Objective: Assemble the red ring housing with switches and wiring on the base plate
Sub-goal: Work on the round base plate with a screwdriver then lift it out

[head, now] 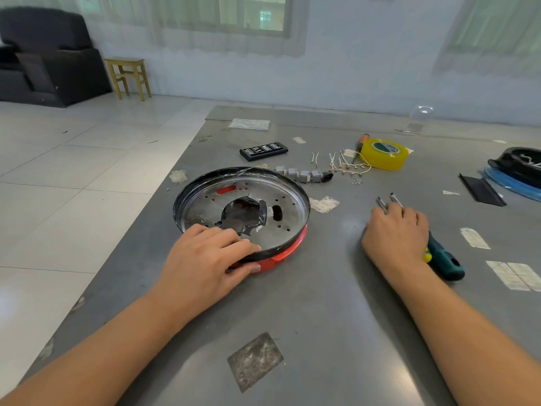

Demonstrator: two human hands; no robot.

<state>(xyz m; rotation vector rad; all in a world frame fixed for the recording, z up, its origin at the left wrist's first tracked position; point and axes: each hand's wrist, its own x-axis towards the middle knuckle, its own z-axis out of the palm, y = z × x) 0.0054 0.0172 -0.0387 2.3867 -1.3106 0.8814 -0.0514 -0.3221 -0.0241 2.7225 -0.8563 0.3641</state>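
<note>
A round metal base plate (243, 197) with a black rim and a torn centre hole lies on top of the red ring housing (288, 249), whose red edge shows at the plate's near right side. My left hand (207, 259) grips the near rim, fingers over the plate and thumb against the red ring. My right hand (396, 230) rests on the table to the right, fingers over two thin metal screwdriver bits (388, 200). A row of grey switches (304, 174) and loose white wires (336, 162) lie behind the plate.
A green-handled screwdriver (443, 256) lies under my right wrist. Yellow tape roll (383, 153), an orange-handled screwdriver (361, 143) and a black bit case (263, 150) sit further back. Black and blue parts (515, 171) are at the right edge. The table's left edge drops to tiled floor.
</note>
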